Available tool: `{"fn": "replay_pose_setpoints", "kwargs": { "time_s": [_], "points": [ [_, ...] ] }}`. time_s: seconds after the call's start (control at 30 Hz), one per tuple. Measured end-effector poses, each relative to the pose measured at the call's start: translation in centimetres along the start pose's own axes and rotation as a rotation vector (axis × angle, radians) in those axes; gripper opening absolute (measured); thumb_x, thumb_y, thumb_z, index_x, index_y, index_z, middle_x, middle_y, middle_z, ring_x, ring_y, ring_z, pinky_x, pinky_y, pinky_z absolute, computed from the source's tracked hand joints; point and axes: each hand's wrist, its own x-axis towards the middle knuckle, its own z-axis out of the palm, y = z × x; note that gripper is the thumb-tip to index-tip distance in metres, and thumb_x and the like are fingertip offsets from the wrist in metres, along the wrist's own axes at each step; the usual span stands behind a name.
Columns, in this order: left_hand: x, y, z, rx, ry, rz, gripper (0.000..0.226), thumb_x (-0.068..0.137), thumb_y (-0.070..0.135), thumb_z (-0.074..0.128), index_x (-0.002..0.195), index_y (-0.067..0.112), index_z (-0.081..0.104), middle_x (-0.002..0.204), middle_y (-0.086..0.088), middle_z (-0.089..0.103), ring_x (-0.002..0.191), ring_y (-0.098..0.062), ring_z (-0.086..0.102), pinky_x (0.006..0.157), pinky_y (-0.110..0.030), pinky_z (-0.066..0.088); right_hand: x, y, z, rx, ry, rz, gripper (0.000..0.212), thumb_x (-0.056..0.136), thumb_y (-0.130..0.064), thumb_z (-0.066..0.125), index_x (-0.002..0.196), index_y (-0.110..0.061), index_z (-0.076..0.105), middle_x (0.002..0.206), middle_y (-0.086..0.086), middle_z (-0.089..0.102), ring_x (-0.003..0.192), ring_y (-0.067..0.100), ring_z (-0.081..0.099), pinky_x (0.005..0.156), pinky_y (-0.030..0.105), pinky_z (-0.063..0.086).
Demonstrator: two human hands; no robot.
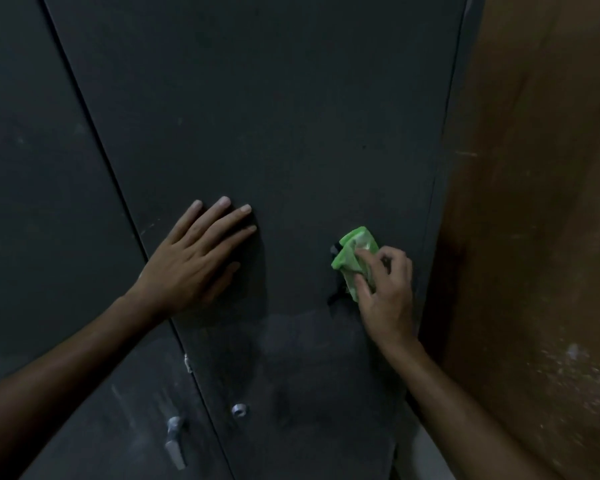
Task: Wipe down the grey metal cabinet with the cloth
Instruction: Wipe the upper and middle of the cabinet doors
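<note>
two hands at mid-frame: right hand [383, 289] pinches the bunched green cloth [355, 259] against the grey metal cabinet [291, 116] door, left hand [194, 258] spread flat bracing; best worked in firm overlapping strokes toward the unwiped upper panel.

A dim storage or utility corner of a building — which kind of building cannot be told. A tall dark grey metal cabinet [274, 116] with two flat doors fills most of the view; its left door carries a small silver lever handle [174, 441], and a round silver keyhole [239, 409] sits on the right door. Just beside the cabinet stands a stained, scuffed brown wall [541, 202] — rough, marked with pale flecks low down.
</note>
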Motion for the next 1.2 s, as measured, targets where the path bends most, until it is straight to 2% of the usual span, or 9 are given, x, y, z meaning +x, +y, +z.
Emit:
{"fn": "replay_pose_setpoints", "kwargs": {
  "time_s": [0.07,0.23,0.4,0.57,0.63,0.77,0.97,1.13,1.2],
  "points": [
    [-0.6,0.4,0.0,0.008,0.02,-0.043,0.057,0.107,0.037,0.048,0.157,0.011,0.046,0.171,-0.013,0.029,0.161,-0.034,0.02,0.132,-0.055,0.013,-1.7,-1.0,1.9,-0.002,0.008,-0.008,0.047,0.082,0.0,0.073,0.12,-0.027,0.066,0.116,0.008,0.051,0.103,0.029,0.05,0.08,0.042,0.052],
    [-2.7,0.7,0.0,0.027,0.03,-0.138,0.058,0.102,0.037,0.056,0.155,0.014,0.048,0.168,-0.014,0.033,0.159,-0.035,0.024,0.13,-0.059,0.015,-5.6,1.3,1.3,-0.123,-0.278,-0.38,0.061,0.056,0.009,0.084,0.104,-0.028,0.077,0.113,0.004,0.064,0.105,0.029,0.049,0.086,0.043,0.043],
    [-3.6,1.3,-0.1,0.029,0.015,-0.172,0.058,0.102,0.037,0.056,0.155,0.015,0.049,0.168,-0.014,0.033,0.159,-0.036,0.025,0.129,-0.061,0.017,-0.6,-1.3,1.3,-0.01,0.107,0.168,0.055,0.066,0.009,0.068,0.116,-0.014,0.066,0.12,0.013,0.066,0.113,0.035,0.056,0.096,0.05,0.042],
    [-3.7,1.0,-0.5,0.038,-0.034,-0.156,0.061,0.102,0.04,0.053,0.157,0.017,0.046,0.17,-0.013,0.03,0.16,-0.035,0.022,0.129,-0.06,0.016,-7.7,-2.0,2.5,-0.049,-0.185,-0.273,0.04,0.065,0.012,0.076,0.098,-0.01,0.079,0.106,0.012,0.073,0.108,0.031,0.056,0.092,0.047,0.049],
    [-4.2,0.9,-0.6,0.046,-0.058,-0.144,0.062,0.102,0.041,0.051,0.158,0.018,0.044,0.171,-0.012,0.028,0.161,-0.034,0.02,0.13,-0.059,0.014,-7.7,0.9,1.5,-0.079,-0.165,-0.152,0.052,0.057,0.017,0.081,0.1,-0.013,0.079,0.107,0.016,0.068,0.103,0.036,0.059,0.088,0.046,0.05],
    [-4.3,1.1,-0.9,0.043,-0.064,-0.154,0.062,0.1,0.039,0.052,0.158,0.017,0.046,0.171,-0.013,0.029,0.16,-0.036,0.022,0.129,-0.061,0.016,-4.2,3.4,0.9,-0.188,-0.006,0.202,0.055,0.073,0.004,0.069,0.116,-0.031,0.063,0.131,0.007,0.049,0.117,0.035,0.046,0.097,0.047,0.04],
    [-4.1,1.4,-1.3,0.013,-0.05,-0.163,0.061,0.1,0.038,0.051,0.156,0.014,0.049,0.169,-0.016,0.032,0.159,-0.037,0.024,0.128,-0.062,0.017,-10.7,3.2,1.1,-0.265,-0.269,0.344,0.041,0.067,0.008,0.074,0.098,-0.019,0.074,0.131,0.009,0.055,0.12,0.039,0.048,0.097,0.058,0.043],
    [-4.4,1.5,-1.1,0.016,-0.043,-0.171,0.064,0.1,0.043,0.054,0.156,0.015,0.047,0.17,-0.015,0.03,0.16,-0.036,0.022,0.129,-0.06,0.015,-3.7,3.4,0.6,-0.148,0.018,0.35,0.035,0.074,0.005,0.058,0.094,-0.02,0.069,0.126,0.006,0.05,0.118,0.033,0.047,0.098,0.046,0.043],
    [-4.5,1.6,-0.9,0.021,-0.049,-0.174,0.065,0.1,0.043,0.054,0.158,0.015,0.045,0.171,-0.015,0.027,0.161,-0.035,0.018,0.13,-0.059,0.013,-4.0,3.2,0.6,-0.144,0.016,0.334,0.033,0.076,0.006,0.058,0.094,-0.019,0.07,0.125,0.009,0.048,0.117,0.034,0.048,0.096,0.042,0.046]
  ]
}}
